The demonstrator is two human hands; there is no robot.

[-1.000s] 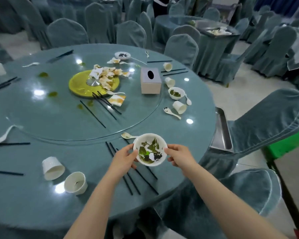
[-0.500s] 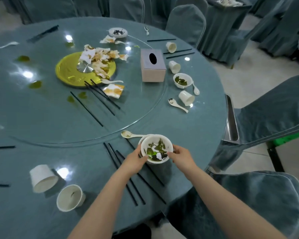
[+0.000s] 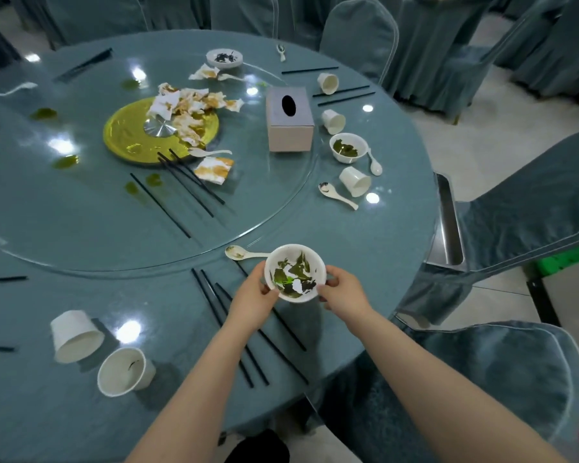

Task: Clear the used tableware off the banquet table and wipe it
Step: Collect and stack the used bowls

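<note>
A white bowl point(image 3: 295, 271) with green leafy scraps and bits of white paper is held just above the round teal table point(image 3: 375, 248), near its front edge. My left hand point(image 3: 253, 300) grips the bowl's left side and my right hand point(image 3: 343, 292) grips its right side. A dirty white spoon point(image 3: 239, 252) lies just behind the bowl. Black chopsticks point(image 3: 248, 329) lie under my left wrist. Two white cups point(image 3: 124, 370) lie at the front left, one tipped over.
A glass turntable point(image 3: 264, 208) carries a yellow plate point(image 3: 131, 138) with soiled napkins, a tissue box point(image 3: 290, 120) and more chopsticks. A second leaf-filled bowl point(image 3: 348, 147), cups and spoons sit at the right. Covered chairs point(image 3: 532, 208) and a metal tray point(image 3: 448, 222) stand right.
The view has moved closer and tilted further down over the table. Both hands keep their grip on the bowl, which has shifted slightly right and away from me.
</note>
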